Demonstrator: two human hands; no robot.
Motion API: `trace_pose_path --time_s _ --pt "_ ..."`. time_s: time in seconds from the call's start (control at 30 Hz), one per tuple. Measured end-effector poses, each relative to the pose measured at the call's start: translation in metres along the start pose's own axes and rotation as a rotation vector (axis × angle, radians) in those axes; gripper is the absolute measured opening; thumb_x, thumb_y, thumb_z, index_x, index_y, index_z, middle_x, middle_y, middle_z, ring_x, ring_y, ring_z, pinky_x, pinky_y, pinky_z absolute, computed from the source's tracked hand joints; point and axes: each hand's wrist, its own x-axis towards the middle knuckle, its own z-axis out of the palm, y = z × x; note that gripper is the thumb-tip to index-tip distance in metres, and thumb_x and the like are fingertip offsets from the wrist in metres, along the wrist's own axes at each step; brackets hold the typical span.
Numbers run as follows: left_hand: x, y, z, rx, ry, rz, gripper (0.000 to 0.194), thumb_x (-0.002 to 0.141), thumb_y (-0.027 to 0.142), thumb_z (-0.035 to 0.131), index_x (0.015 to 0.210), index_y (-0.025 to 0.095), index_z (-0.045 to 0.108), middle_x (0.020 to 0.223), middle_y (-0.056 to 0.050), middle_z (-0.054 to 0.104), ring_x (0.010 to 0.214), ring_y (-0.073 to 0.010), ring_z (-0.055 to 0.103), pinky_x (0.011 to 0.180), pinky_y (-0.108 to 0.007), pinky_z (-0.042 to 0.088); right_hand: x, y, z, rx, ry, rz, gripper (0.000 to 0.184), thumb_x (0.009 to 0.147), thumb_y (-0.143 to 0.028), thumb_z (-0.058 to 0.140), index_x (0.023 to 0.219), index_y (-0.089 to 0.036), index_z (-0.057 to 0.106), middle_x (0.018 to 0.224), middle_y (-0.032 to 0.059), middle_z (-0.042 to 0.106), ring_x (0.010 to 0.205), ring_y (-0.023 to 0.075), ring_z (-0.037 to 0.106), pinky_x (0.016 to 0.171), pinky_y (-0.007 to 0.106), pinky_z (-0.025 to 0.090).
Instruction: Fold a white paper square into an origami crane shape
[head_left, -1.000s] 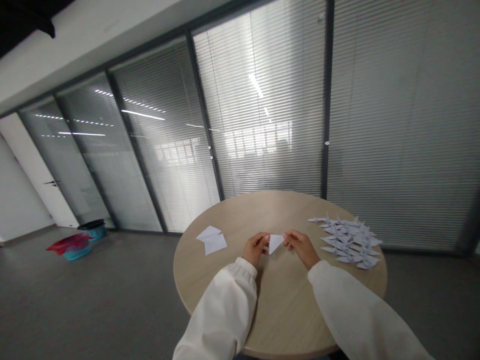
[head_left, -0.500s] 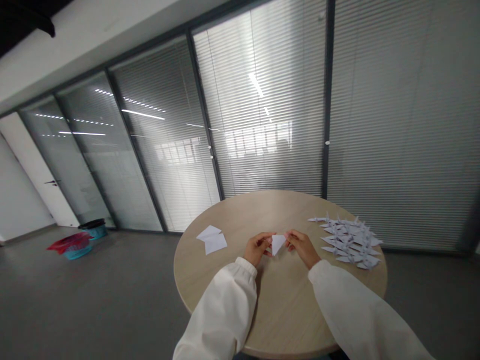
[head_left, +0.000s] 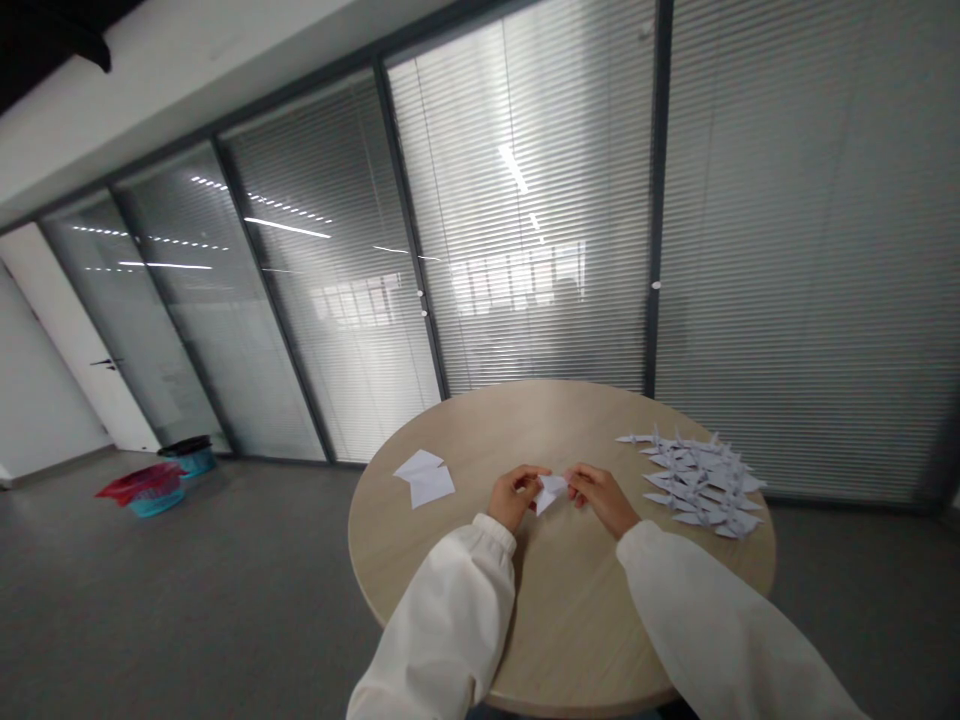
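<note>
At the round table (head_left: 574,620), left hand (head_left: 513,498) and right hand (head_left: 604,497) pinch folded white paper (head_left: 551,490) (both nearly closed)

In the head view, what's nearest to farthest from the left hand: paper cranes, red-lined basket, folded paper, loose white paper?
1. Folded paper, in the left hand.
2. Loose white paper, on the table's left.
3. Paper cranes, on the table's right.
4. Red-lined basket, on the floor at far left.
</note>
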Motion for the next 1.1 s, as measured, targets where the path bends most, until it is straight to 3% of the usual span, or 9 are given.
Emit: trace_pose_path --time_s 0.17,0.33,0.53,0.83,1.1 --pt "0.004 -0.005 -0.002 0.104 0.077 0.02 0.035 0.065 0.046 0.059 0.069 0.011 0.063 0.055 0.0 0.052 0.051 -0.009 0.045 0.046 -0.019 0.034 -0.001 -0.001 0.0 -0.025 -0.04 -0.004 0.035 0.076 -0.046 0.044 0.067 -0.015 0.058 0.059 0.0011 0.057 0.053 0.0117 0.052 0.049 0.021 0.042" --pt "0.003 -0.004 -0.004 0.171 0.131 0.084 0.035 0.066 0.047 0.057 0.066 0.012 0.062 0.055 0.001 0.051 0.051 -0.009 0.043 0.048 -0.02 0.032 -0.003 0.0 0.002 -0.003 -0.096 -0.036 0.034 0.075 -0.047 0.048 0.077 -0.015 0.06 0.07 0.0031 0.059 0.066 0.0141 0.055 0.055 0.021 0.044" --pt "0.005 -0.005 -0.005 0.048 0.126 0.053 0.038 0.062 0.049 0.061 0.069 0.011 0.061 0.056 0.0 0.053 0.052 -0.0089 0.044 0.047 -0.02 0.032 -0.003 0.002 0.001 0.014 -0.138 -0.057 0.034 0.071 -0.048 0.054 0.073 -0.015 0.061 0.069 0.0032 0.06 0.064 0.0139 0.055 0.056 0.023 0.045" --pt "0.007 -0.005 -0.005 -0.102 0.138 -0.006 0.048 0.057 0.049 0.065 0.085 0.011 0.056 0.046 0.007 0.041 0.04 -0.0041 0.032 0.04 -0.018 0.023 -0.004 -0.005 -0.002 -0.014 -0.171 -0.086 0.034 0.073 -0.047 0.052 0.072 -0.015 0.063 0.068 0.0024 0.062 0.059 0.0132 0.054 0.058 0.023 0.042" --pt "0.005 -0.014 -0.004 -0.019 0.072 -0.008 0.045 0.06 0.045 0.065 0.092 0.014 0.056 0.065 0.0 0.055 0.056 -0.0095 0.049 0.049 -0.02 0.038 -0.006 -0.008 -0.001 -0.126 -0.149 -0.115 0.032 0.072 -0.044 0.054 0.067 -0.014 0.064 0.057 -0.0012 0.057 0.056 0.0124 0.05 0.055 0.022 0.036"
